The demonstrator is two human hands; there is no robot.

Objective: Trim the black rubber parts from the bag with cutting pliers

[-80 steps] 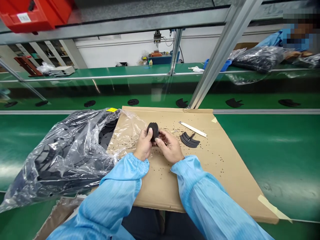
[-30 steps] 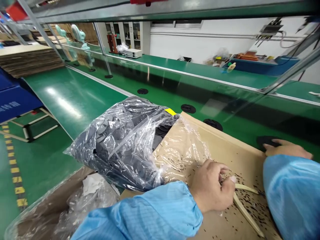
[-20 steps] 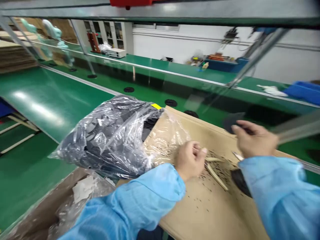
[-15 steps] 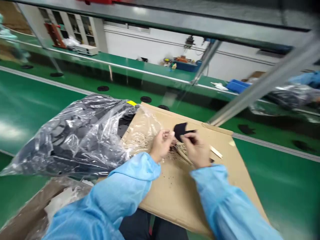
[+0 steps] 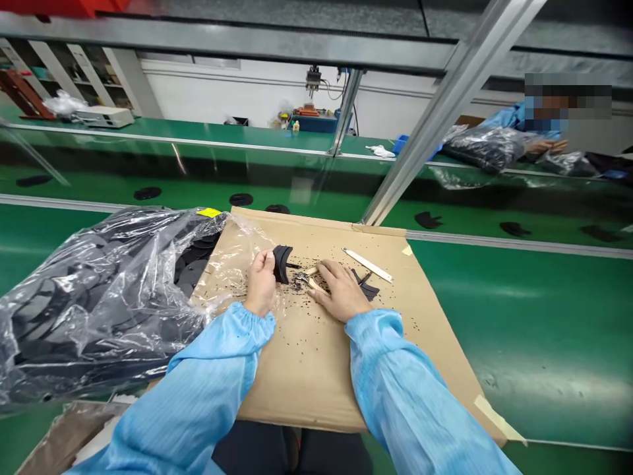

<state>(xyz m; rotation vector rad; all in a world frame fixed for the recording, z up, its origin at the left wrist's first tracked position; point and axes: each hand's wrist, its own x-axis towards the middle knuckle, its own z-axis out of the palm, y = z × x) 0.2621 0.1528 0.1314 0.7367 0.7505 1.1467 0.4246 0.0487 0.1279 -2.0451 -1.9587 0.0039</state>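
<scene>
My left hand [image 5: 261, 284] pinches a curved black plastic piece [image 5: 282, 264] by its left edge, with a thin stem pointing right. Low over the cardboard sheet [image 5: 316, 382], my right hand [image 5: 341, 290] has its fingers and thumb around the pale handles of small nippers [image 5: 302, 278]. The metal jaws point left, toward the black piece but apart from it; the palm hides the handle ends. Beside this hand lies another black piece with a stem [image 5: 368, 289]. Tiny black scraps [image 5: 316, 316] are scattered about both hands.
A clear plastic bag of black pieces [image 5: 113, 284] lies at the left. A pale flat strip [image 5: 368, 265] rests on the cardboard. Beyond it rises a slanting metal post [image 5: 415, 152]. Black pieces [image 5: 241, 199] sit along the green strip behind. Another person [image 5: 514, 119] is at the far right.
The black piece has passed from my right hand to my left. My right hand has come down onto the nippers on the cardboard. The view has turned to the right.
</scene>
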